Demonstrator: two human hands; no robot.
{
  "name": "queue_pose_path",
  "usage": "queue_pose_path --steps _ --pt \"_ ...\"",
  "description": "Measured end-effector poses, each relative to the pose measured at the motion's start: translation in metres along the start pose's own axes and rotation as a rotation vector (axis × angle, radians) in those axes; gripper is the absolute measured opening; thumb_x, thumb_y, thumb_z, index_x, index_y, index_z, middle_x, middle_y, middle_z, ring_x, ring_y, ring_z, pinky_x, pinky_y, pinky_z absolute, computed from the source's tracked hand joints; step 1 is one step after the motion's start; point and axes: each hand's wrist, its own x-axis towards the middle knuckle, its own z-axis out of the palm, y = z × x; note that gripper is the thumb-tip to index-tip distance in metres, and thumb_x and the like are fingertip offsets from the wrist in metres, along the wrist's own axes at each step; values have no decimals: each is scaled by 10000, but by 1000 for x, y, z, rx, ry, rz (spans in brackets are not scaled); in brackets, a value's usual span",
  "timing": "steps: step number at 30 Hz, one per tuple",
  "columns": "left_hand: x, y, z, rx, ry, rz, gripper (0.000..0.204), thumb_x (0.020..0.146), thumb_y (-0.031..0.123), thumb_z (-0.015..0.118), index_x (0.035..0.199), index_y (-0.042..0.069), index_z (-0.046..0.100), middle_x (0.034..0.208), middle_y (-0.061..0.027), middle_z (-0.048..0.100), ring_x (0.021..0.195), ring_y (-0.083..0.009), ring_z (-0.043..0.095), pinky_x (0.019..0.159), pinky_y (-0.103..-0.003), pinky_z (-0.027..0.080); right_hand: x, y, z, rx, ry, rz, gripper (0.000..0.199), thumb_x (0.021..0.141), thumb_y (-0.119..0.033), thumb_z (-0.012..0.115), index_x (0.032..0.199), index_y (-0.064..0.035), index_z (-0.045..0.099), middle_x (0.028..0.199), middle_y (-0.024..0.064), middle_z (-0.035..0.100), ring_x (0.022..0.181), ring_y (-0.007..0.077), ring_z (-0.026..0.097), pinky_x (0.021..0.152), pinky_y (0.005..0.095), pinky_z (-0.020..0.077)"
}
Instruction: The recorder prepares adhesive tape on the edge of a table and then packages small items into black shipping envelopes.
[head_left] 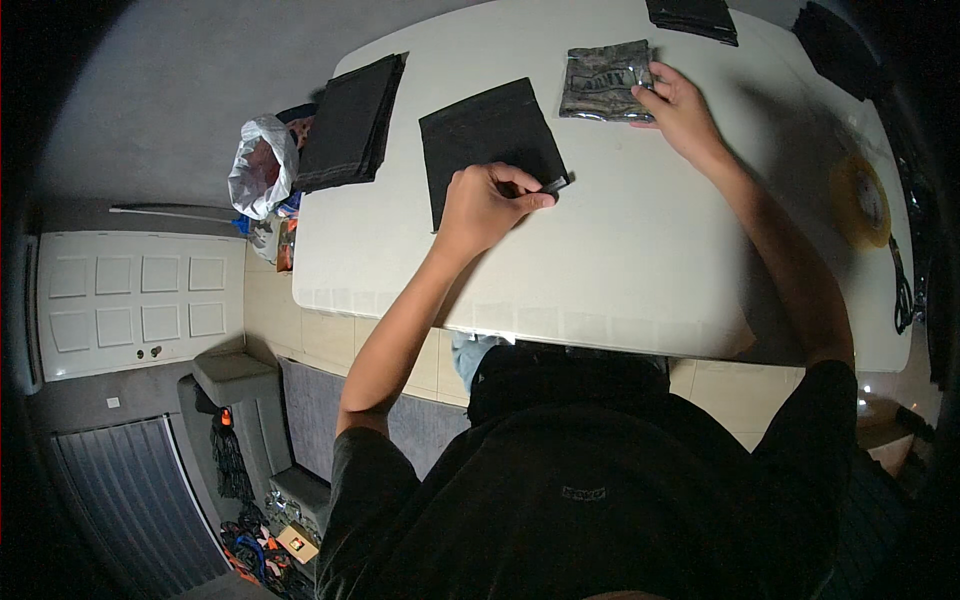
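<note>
A flat black fabric pouch or bag (490, 130) lies on the white table in front of me. My left hand (490, 205) is closed in a pinch at its near right corner, where a small edge is lifted between thumb and fingers. Farther right, my right hand (682, 112) grips the right edge of a clear plastic packet (603, 82), thumb on top. Inside the packet is folded camouflage-patterned fabric. The packet sits at or just above the tabletop; I cannot tell which.
A stack of black fabric pieces (350, 125) lies at the table's left edge, with another black stack (693, 18) at the far side. A yellow tape roll (862, 200) and black scissors (901, 290) are on the right. Beyond the left edge stands a white plastic bag (262, 168).
</note>
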Motion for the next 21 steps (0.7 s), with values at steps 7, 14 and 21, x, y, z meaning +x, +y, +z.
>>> queue_pose_path --steps 7,14,21 --pt "3 -2 -2 16 -8 -47 261 752 269 960 793 49 825 636 -43 709 533 -96 613 536 -264 464 1 -2 2 63 -33 25 429 1079 -112 582 1467 29 464 1154 147 756 1028 197 746 843 378 664" --pt "6 1 -1 46 -28 -31 318 739 313 966 774 35 815 627 -51 708 534 -101 617 538 -263 468 -3 -5 4 29 -9 35 471 1077 -119 595 1485 55 436 1176 148 752 1025 193 743 839 372 662" --pt "7 1 1 -100 -39 -72 291 804 288 932 828 20 821 665 -54 728 563 -82 617 542 -258 475 -4 -10 0 61 -37 40 500 1076 -126 600 1498 72 417 1187 156 749 1045 196 737 836 374 660"
